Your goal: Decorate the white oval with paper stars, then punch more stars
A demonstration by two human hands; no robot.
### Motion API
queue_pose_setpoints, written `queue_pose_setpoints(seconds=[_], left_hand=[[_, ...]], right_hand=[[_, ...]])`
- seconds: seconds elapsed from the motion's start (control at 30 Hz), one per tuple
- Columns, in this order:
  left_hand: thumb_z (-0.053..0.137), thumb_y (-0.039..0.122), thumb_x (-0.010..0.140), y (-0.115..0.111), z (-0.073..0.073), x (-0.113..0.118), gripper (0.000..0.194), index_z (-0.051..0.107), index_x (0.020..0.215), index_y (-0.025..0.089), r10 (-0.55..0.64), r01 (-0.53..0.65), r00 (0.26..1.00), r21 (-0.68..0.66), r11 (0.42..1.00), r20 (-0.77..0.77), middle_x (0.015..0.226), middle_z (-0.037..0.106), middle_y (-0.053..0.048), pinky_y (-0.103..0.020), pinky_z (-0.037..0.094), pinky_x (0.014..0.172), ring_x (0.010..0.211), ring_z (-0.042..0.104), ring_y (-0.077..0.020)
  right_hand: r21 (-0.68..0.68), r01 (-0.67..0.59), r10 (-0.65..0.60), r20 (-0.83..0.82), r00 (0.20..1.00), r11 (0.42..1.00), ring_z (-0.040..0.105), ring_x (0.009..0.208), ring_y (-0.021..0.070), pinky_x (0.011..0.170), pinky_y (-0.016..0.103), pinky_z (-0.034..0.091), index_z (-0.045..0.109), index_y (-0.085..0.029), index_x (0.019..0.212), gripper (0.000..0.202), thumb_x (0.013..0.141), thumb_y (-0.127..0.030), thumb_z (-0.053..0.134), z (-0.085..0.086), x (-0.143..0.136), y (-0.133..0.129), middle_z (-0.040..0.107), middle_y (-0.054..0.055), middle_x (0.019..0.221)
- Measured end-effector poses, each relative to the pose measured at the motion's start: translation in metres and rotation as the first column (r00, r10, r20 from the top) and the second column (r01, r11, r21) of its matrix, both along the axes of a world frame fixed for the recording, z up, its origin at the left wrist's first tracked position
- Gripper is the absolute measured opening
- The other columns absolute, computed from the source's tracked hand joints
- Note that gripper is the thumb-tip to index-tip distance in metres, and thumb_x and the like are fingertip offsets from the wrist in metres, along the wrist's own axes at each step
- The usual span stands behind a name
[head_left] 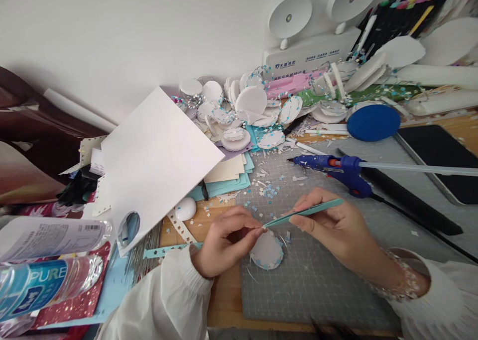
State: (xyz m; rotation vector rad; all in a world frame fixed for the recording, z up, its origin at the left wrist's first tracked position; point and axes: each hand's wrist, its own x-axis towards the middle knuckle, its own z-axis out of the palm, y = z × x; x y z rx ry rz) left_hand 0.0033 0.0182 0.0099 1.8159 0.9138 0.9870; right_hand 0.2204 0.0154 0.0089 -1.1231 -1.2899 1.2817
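Note:
Teal tweezers (313,211) are gripped between the thumb and fingers of my right hand (338,225). Their tips point left and meet the fingertips of my left hand (231,238). That hand is closed in a pinch at the upper left edge of a round white disc (267,251); what sits between its fingertips is hidden. Small pale blue and white pieces run around the disc's rim. A fine, clear or wire-like strand curves beside the disc, which is over the grey cutting mat (298,290).
A blue glue gun (336,168) lies behind my right hand, near a phone (444,156). Small paper stars (271,190) litter the mat. Decorated white discs (250,101) pile up by the wall. A white board (160,156) and water bottle (48,283) are at left.

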Motion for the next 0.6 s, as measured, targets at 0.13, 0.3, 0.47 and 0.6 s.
queue_pose_setpoints(seconds=[0.13,0.3,0.47,0.6], left_hand=[[0.063,0.014,0.086,0.001,0.000,0.000,0.012,0.073,0.082,0.010,0.009,-0.009,1.000,-0.014,1.000,-0.003,0.073,0.067,-0.010,-0.024,0.048,0.061,0.067,0.061,-0.0149],[0.063,0.015,0.087,0.001,0.000,-0.001,0.012,0.075,0.085,0.010,-0.003,0.003,1.000,-0.024,1.000,-0.004,0.077,0.070,-0.011,-0.025,0.050,0.065,0.072,0.063,-0.0162],[0.063,0.017,0.088,0.001,0.001,0.001,0.014,0.076,0.090,0.011,-0.005,0.005,1.000,-0.055,0.998,0.006,0.081,0.071,-0.011,-0.027,0.051,0.070,0.076,0.064,-0.0172],[0.062,0.024,0.090,-0.003,0.013,0.007,0.018,0.076,0.093,0.014,0.044,-0.042,0.999,-0.086,0.995,0.024,0.083,0.070,-0.010,-0.029,0.049,0.073,0.080,0.063,-0.0183]], right_hand=[[0.042,0.028,-0.027,-0.014,1.000,0.999,0.063,0.065,0.0100,0.056,0.018,0.052,0.065,-0.024,0.073,0.011,0.078,-0.027,0.075,-0.001,0.003,0.002,0.063,-0.002,0.072],[0.231,0.096,-0.096,-0.007,0.995,0.968,0.065,0.071,0.0120,0.061,0.021,0.055,0.064,-0.023,0.076,0.012,0.079,-0.016,0.073,0.001,0.006,0.003,0.065,-0.001,0.076],[0.585,-0.012,-0.118,0.184,0.976,0.811,0.067,0.075,0.0167,0.065,0.030,0.057,0.066,-0.022,0.087,0.023,0.076,-0.002,0.068,0.011,0.008,0.002,0.070,0.003,0.080],[0.812,-0.222,-0.192,0.376,0.906,0.539,0.066,0.072,0.0155,0.064,0.031,0.056,0.068,-0.021,0.095,0.024,0.079,-0.003,0.066,0.020,0.010,0.001,0.075,0.005,0.086]])
